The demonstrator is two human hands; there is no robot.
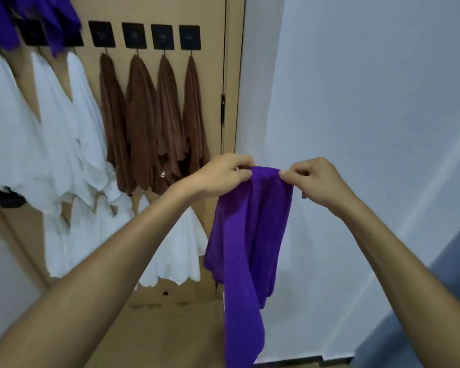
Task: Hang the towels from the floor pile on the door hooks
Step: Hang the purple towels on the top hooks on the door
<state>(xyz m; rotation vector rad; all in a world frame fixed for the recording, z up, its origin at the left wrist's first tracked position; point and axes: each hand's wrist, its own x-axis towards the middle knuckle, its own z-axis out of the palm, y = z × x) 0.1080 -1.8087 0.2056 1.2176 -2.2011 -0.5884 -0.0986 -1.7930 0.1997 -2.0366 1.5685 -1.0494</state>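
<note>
**Both arms up, both hands pinching**

Both bare forearms reach up and forward from the bottom corners and angle in toward each other. The left hand [223, 173] is knuckles-up with the fingers curled in, thumb and fingertips pinched shut at its right edge. The right hand [314, 181] mirrors it, fingers bent, thumb and index squeezed together at its left edge. The two grips sit near each other at about the same height, wrists fairly straight.

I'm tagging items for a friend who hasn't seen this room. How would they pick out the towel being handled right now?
Start at the tan door with its row of black hooks. Right of it, before the pale wall, the left hand and right hand pinch the purple towel by its top edge. It alone hangs from hands, not hooks.
</note>
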